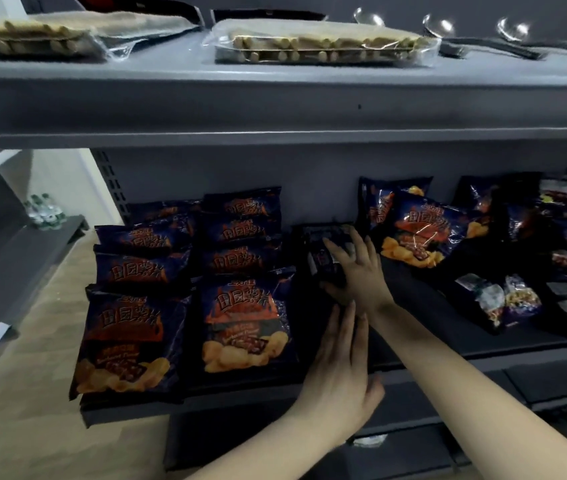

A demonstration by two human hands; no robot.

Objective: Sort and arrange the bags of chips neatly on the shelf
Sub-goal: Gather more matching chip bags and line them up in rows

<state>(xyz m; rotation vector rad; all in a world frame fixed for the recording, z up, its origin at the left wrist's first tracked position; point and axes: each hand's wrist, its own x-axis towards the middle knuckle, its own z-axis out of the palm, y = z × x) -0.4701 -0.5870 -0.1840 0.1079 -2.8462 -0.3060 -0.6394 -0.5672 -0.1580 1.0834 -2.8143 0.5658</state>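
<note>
Dark blue chip bags with orange print lie in two overlapping rows on the left of the grey shelf (482,367); the front ones are the left bag (122,341) and the bag beside it (245,323). My right hand (354,268) rests on a small dark bag (323,244) in the middle of the shelf, fingers wrapped over it. My left hand (340,368) lies flat with fingers together at the shelf's front edge, next to the second row, holding nothing. More chip bags (417,230) lean at the back right.
Loose mixed snack packets (517,299) lie scattered on the right of the shelf. The upper shelf (275,109) overhangs, carrying wrapped wafer packs (320,46) and ladles (476,36). Water bottles (44,211) stand on a neighbouring shelf at far left. Wooden floor shows below left.
</note>
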